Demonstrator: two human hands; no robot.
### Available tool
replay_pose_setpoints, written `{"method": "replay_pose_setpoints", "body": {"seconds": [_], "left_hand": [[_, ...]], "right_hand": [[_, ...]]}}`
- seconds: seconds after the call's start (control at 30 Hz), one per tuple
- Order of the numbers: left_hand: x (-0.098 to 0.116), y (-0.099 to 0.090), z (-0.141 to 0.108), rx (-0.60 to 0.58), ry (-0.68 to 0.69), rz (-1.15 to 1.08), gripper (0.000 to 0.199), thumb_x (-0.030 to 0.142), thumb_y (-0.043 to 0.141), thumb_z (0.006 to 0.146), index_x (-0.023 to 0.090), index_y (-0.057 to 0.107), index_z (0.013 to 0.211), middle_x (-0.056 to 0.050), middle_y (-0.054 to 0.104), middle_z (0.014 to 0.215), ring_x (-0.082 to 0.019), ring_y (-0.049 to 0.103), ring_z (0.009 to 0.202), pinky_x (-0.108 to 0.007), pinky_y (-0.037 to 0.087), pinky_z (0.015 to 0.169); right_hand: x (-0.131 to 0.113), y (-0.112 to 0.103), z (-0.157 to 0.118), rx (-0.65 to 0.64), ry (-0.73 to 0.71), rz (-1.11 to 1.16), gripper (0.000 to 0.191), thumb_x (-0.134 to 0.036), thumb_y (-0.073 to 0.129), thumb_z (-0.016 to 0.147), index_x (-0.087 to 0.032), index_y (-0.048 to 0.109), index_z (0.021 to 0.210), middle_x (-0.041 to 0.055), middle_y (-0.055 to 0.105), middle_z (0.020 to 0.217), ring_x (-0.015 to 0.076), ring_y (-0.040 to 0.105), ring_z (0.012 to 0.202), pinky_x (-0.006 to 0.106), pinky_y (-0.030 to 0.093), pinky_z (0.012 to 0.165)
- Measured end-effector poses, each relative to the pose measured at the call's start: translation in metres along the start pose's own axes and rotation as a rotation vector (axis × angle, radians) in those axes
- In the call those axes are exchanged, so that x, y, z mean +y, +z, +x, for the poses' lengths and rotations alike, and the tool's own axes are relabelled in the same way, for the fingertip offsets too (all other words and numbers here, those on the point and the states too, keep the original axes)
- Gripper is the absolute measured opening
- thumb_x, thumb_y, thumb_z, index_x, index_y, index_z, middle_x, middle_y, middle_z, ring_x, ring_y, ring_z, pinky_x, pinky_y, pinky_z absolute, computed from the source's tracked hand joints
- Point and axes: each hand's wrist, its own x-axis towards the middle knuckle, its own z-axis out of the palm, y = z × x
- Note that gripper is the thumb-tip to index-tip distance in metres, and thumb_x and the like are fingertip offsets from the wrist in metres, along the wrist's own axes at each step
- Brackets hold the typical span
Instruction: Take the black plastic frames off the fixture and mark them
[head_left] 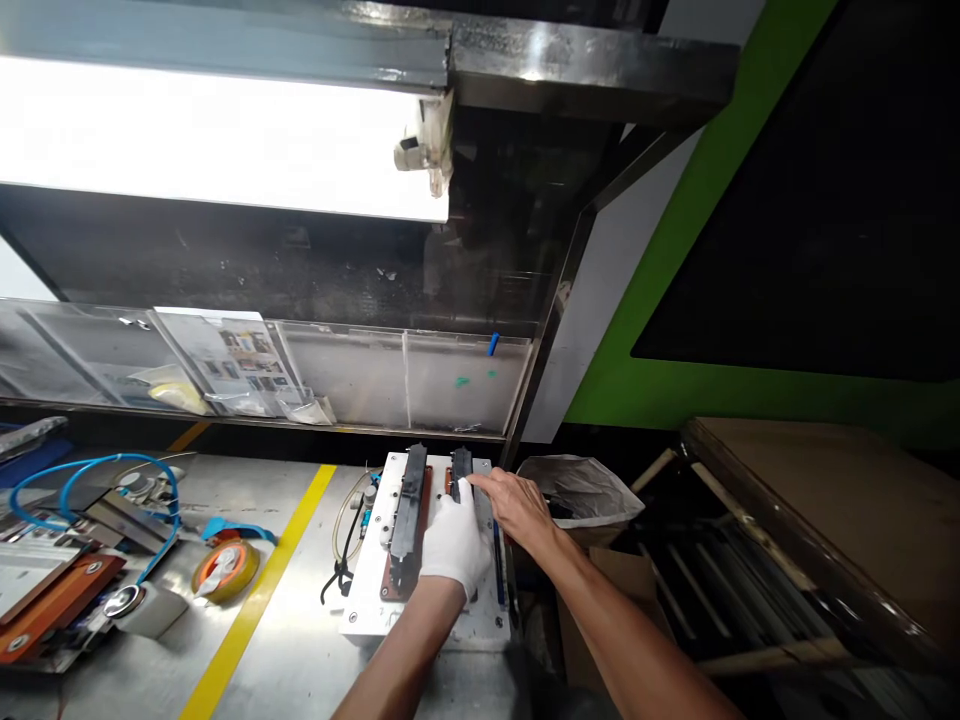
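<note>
A white fixture plate lies on the steel bench, carrying two long black strips. The left black strip lies free in its slot. My left hand, in a white glove, rests on the right black strip and presses on its near part. My bare right hand reaches in from the right, its fingertips touching the same strip near its middle. The near half of that strip is hidden under my hands.
A yellow line crosses the steel bench. Left of it lie an orange tape roll, blue air hose and a second jig. Clear document pockets line the back. Cardboard and a plastic bag sit at the right.
</note>
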Motion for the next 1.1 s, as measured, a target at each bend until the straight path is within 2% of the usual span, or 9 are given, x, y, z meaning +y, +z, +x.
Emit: {"method": "replay_pose_setpoints", "body": {"seconds": [0.23,0.4,0.5,0.63,0.77,0.87,0.97,1.03,1.1], "left_hand": [[0.000,-0.002,0.003,-0.021,-0.020,0.016,0.077,0.020,0.047,0.079,0.015,0.026,0.153,-0.026,0.053,0.130,-0.038,0.070,0.099,-0.051,0.057,0.078],[-0.001,-0.003,0.009,-0.022,-0.021,0.042,0.076,0.020,0.047,0.079,0.016,0.026,0.152,-0.022,0.058,0.122,-0.034,0.072,0.096,-0.044,0.055,0.078],[-0.003,-0.001,0.015,-0.009,-0.040,0.046,0.078,0.021,0.047,0.080,0.019,0.023,0.155,-0.022,0.060,0.122,-0.032,0.072,0.095,-0.043,0.054,0.077],[-0.002,-0.004,0.016,0.054,-0.025,0.037,0.079,0.022,0.046,0.080,0.027,0.023,0.156,-0.018,0.064,0.116,-0.030,0.073,0.088,-0.038,0.052,0.070],[0.000,-0.009,-0.002,0.077,0.016,0.069,0.068,0.024,0.042,0.086,0.025,0.032,0.153,-0.016,0.069,0.100,-0.031,0.073,0.084,-0.041,0.054,0.071],[-0.008,-0.003,-0.030,0.106,0.066,0.054,0.059,0.031,0.038,0.093,0.023,0.038,0.151,-0.021,0.066,0.125,-0.033,0.074,0.094,-0.044,0.058,0.075],[-0.021,0.006,-0.059,0.108,0.131,0.057,0.053,0.030,0.033,0.097,0.019,0.042,0.149,-0.021,0.044,0.156,-0.031,0.070,0.111,-0.044,0.060,0.084],[-0.029,0.009,-0.071,0.095,0.167,0.092,0.054,0.017,0.031,0.096,0.018,0.043,0.149,-0.018,0.041,0.159,-0.028,0.066,0.120,-0.040,0.059,0.090],[-0.034,0.009,-0.075,0.084,0.184,0.137,0.058,0.008,0.030,0.093,0.020,0.043,0.149,-0.017,0.044,0.157,-0.026,0.068,0.118,-0.037,0.060,0.087]], "right_hand": [[-0.004,-0.002,0.002,-0.036,0.047,0.049,0.051,-0.016,0.035,0.095,-0.041,0.059,0.133,0.0020,0.067,0.103,0.0187,0.064,0.090,0.029,0.039,0.070],[-0.010,-0.002,0.005,0.011,0.074,0.067,0.048,-0.018,0.036,0.097,-0.041,0.061,0.130,0.0023,0.067,0.103,0.0191,0.064,0.089,0.029,0.040,0.070],[-0.013,-0.001,0.005,0.072,0.143,0.079,0.047,-0.017,0.036,0.099,-0.040,0.060,0.132,0.0026,0.067,0.102,0.0183,0.064,0.089,0.028,0.041,0.071],[-0.011,0.009,-0.013,0.238,0.302,0.179,0.048,-0.019,0.033,0.102,-0.037,0.053,0.141,0.0031,0.066,0.105,0.0183,0.065,0.095,0.027,0.043,0.074],[-0.001,0.021,-0.046,0.303,0.415,0.359,0.047,-0.021,0.034,0.103,-0.029,0.049,0.147,0.0074,0.066,0.115,0.0199,0.065,0.102,0.026,0.047,0.079],[0.000,0.026,-0.071,0.282,0.317,0.450,0.047,-0.019,0.037,0.101,-0.026,0.053,0.145,0.0078,0.067,0.113,0.0195,0.065,0.101,0.026,0.047,0.084],[-0.010,0.023,-0.087,0.221,0.184,0.450,0.046,-0.018,0.038,0.100,-0.029,0.060,0.139,0.0052,0.067,0.103,0.0177,0.065,0.092,0.024,0.046,0.080],[-0.020,0.017,-0.091,0.182,0.137,0.394,0.046,-0.018,0.038,0.100,-0.031,0.062,0.137,0.0046,0.066,0.099,0.0175,0.064,0.090,0.024,0.045,0.078],[-0.029,0.012,-0.091,0.146,0.107,0.333,0.047,-0.017,0.036,0.100,-0.032,0.062,0.136,0.0047,0.067,0.100,0.0178,0.064,0.092,0.025,0.044,0.077]]}}
